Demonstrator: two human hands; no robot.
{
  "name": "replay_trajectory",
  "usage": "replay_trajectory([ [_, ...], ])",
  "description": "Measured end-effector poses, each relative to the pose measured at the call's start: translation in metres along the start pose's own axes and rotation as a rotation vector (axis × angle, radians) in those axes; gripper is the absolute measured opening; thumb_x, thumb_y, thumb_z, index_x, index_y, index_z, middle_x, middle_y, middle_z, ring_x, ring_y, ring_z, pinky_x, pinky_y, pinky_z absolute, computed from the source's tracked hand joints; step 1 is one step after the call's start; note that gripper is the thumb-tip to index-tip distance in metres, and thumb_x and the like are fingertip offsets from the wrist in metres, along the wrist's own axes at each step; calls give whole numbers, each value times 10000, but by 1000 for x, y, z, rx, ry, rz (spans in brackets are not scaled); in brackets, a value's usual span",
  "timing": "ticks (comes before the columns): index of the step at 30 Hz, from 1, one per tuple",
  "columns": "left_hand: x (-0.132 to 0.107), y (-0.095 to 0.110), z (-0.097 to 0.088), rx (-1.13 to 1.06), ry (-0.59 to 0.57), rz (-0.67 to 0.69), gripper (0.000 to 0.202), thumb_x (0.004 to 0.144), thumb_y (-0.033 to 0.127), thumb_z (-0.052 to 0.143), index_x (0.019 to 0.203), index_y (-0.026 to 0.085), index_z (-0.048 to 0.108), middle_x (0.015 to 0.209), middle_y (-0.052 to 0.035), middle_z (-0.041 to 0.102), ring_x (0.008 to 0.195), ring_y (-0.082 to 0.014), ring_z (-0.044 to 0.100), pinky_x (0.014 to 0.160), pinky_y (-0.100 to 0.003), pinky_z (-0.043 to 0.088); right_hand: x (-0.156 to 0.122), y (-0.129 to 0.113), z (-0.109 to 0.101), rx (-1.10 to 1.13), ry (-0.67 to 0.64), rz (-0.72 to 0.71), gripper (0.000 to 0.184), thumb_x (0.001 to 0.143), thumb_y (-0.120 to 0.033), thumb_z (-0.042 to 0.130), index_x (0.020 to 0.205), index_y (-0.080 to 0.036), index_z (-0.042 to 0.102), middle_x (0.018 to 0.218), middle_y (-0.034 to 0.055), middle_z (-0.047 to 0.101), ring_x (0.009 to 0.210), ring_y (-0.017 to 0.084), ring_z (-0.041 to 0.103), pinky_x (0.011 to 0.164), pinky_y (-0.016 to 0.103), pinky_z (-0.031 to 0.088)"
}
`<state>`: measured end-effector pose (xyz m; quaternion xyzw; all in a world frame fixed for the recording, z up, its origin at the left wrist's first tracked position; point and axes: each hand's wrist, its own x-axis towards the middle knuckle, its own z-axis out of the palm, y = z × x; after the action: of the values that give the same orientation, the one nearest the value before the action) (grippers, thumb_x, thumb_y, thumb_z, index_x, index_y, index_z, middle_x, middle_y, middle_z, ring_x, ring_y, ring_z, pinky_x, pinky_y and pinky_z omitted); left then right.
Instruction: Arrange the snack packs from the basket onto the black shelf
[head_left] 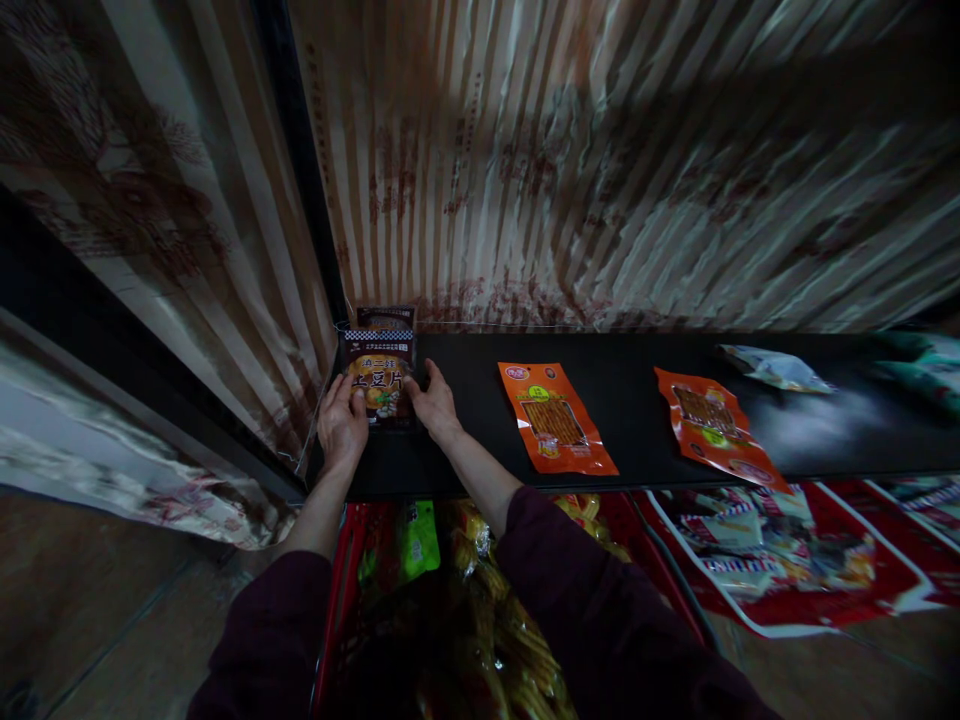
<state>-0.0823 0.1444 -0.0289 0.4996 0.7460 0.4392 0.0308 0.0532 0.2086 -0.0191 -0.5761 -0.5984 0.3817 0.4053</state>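
A dark brown bag of potato chips (379, 368) stands at the left end of the black shelf (457, 455), with a yellow picture and large characters on its front. My left hand (343, 425) grips its left lower edge, thumb on the front. On the opposite edge, my right hand (435, 400) holds the same bag with the thumb in front and fingers at the side. Behind it, the top of another dark packet (386, 318) shows. Farther right on the shelf lies a flat orange snack packet (556, 418).
A second orange packet (712, 425) overhangs the shelf's front edge. Beyond it lie a pale packet (776, 368) and a green one (926, 368). Below stand a red basket (349, 560) of wrapped snacks and a red-and-white container (825, 615). A dark post (304, 150) and patterned curtain (525, 200) border the shelf.
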Motion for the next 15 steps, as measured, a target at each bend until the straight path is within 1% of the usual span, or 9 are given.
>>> replay_trajectory([
  [4, 1, 2, 2, 5, 12, 10, 441, 870, 322, 453, 1266, 167, 569, 1355, -116, 528, 1230, -244, 508, 1045, -386, 398, 7, -2, 1, -4, -28, -33, 685, 808, -365, 590, 1405, -127, 351, 1413, 133, 454, 1316, 228, 421, 1099, 362, 326],
  [7, 2, 0, 4, 1, 5, -4, 434, 860, 336, 473, 1256, 194, 578, 1365, -96, 522, 1210, -246, 526, 1026, -389, 418, 10, -2, 5, -9, -49, -56, 673, 806, -360, 597, 1396, -133, 366, 1381, 128, 493, 1293, 231, 452, 1098, 368, 327],
  [11, 3, -2, 4, 6, -1, 4, 449, 861, 319, 472, 1269, 153, 562, 1361, -117, 522, 1226, -247, 513, 1045, -390, 399, 11, -3, 10, -1, -69, -67, 612, 803, -341, 606, 1364, -188, 415, 1311, 90, 565, 1242, 236, 505, 1068, 389, 367],
  [15, 4, -1, 4, 3, 9, 1, 452, 865, 302, 465, 1266, 118, 558, 1353, -133, 527, 1222, -245, 516, 1046, -386, 398, 13, 1, 13, 10, -66, -56, 583, 792, -331, 624, 1337, -229, 444, 1254, 59, 609, 1220, 234, 524, 1051, 395, 388],
])
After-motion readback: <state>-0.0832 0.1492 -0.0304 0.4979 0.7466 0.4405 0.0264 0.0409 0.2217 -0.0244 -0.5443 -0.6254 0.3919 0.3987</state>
